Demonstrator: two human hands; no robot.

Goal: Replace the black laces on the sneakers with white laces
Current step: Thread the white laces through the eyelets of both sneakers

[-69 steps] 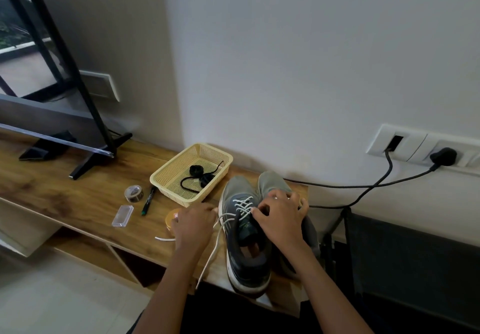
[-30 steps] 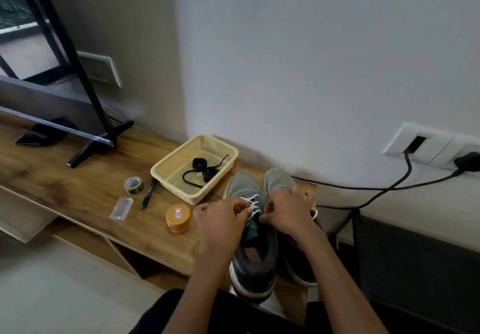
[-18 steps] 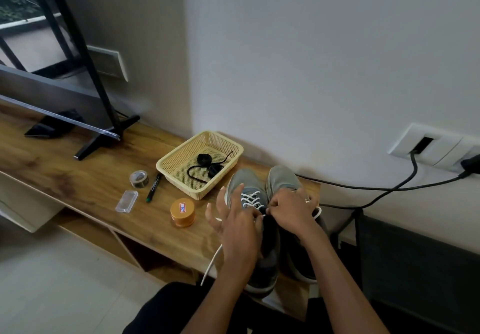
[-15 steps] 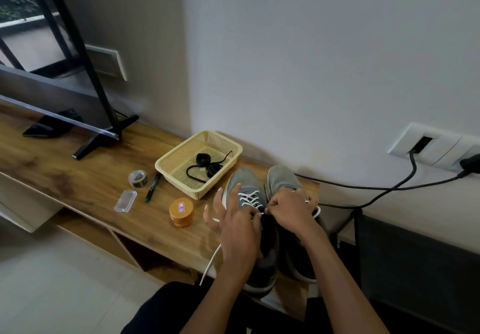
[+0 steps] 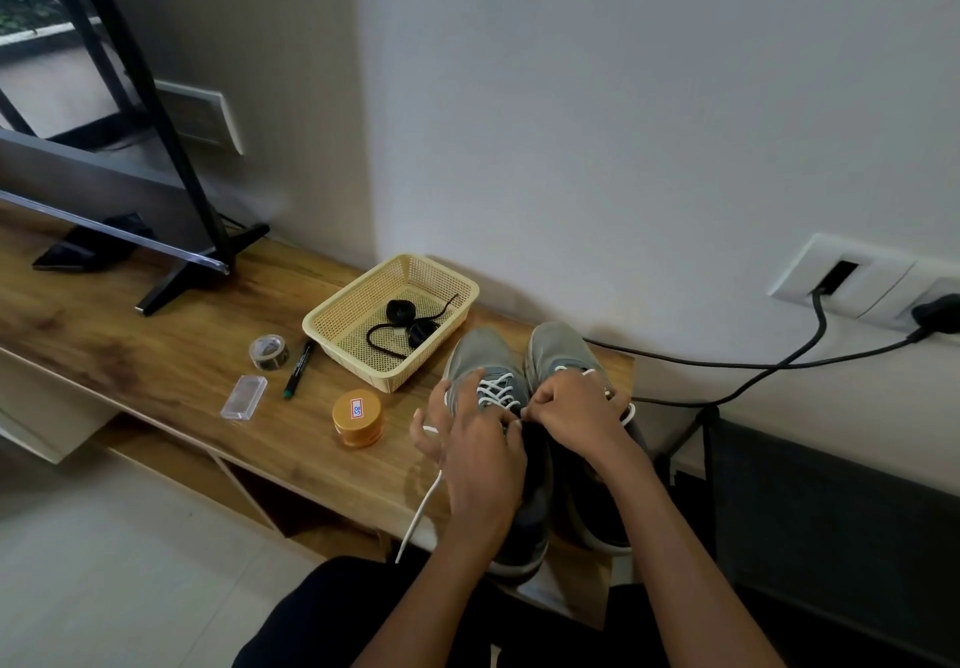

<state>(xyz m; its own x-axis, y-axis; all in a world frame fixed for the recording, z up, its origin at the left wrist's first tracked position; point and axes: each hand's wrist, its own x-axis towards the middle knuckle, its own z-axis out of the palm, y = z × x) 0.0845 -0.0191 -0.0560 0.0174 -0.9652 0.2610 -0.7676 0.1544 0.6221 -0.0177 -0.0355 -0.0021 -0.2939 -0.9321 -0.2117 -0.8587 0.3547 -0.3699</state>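
Both sneakers (image 5: 478,355) stand on the bench (image 5: 156,355); the black laces (image 5: 400,312) lie in the basket (image 5: 358,367). White lace (image 5: 496,391) crosses the left one's lower eyelets, its tail hanging off the bench edge. The right hand (image 5: 571,412) is curled, apparently pinching lace at the top crossing. The left hand (image 5: 478,454) has its fingers spread, and I cannot tell its grip. A hard tug could pull that tail short and leave uneven ends. The hands hide the upper eyelets and most of the right sneaker's lacing.
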